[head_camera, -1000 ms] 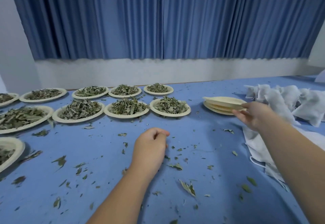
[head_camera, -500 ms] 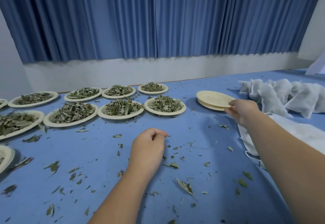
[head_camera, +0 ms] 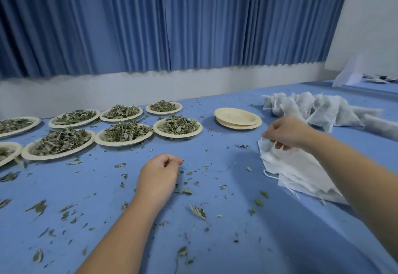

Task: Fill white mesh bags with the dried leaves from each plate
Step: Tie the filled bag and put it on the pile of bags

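**Two hands, one on the bags**

At centre right, my right hand (head_camera: 284, 132) pinches the top edge of the flat white mesh bags (head_camera: 301, 172). My left hand (head_camera: 159, 176), lower centre, rests on the table (head_camera: 226, 155) curled in a fist, nothing visible in it. Plates of dried leaves (head_camera: 176, 136) sit left of centre.

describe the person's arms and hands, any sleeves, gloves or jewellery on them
The left forearm and right forearm are bare, with no sleeve in view. The left hand and right hand wear no gloves, and no ring, watch or bracelet shows on the sides facing the camera.
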A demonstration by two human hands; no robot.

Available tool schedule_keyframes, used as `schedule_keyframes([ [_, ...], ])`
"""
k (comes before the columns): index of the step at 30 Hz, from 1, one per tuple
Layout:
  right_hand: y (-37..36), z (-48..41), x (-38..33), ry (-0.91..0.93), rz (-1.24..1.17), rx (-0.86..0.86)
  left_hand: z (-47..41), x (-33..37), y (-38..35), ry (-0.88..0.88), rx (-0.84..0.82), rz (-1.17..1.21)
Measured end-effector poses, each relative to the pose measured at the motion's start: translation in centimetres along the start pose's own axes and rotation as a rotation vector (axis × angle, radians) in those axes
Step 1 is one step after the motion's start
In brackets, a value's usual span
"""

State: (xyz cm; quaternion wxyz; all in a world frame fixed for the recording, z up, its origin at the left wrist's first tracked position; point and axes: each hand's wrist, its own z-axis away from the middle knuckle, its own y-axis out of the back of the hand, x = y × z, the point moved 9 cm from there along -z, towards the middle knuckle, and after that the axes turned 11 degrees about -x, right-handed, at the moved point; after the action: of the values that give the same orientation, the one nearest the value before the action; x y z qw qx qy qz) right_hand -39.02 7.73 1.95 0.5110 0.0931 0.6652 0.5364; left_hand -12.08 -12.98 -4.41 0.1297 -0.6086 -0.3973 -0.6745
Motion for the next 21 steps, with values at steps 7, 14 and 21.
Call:
schedule_keyframes([
  [7,-3.8,3.8,-0.7,-0.007,0.642,0.046,0.6,0.7,-0.2,-0.008,-0.018,-0.035],
  [14,-2.4,5.1,0.1,0.014,0.485,0.197,0.8,0.9,-0.5,-0.012,-0.047,-0.089],
  [21,0.3,9.5,-4.4,0.373,-0.299,0.235,1.4,2.9,-0.1,-0.082,-0.022,-0.092],
])
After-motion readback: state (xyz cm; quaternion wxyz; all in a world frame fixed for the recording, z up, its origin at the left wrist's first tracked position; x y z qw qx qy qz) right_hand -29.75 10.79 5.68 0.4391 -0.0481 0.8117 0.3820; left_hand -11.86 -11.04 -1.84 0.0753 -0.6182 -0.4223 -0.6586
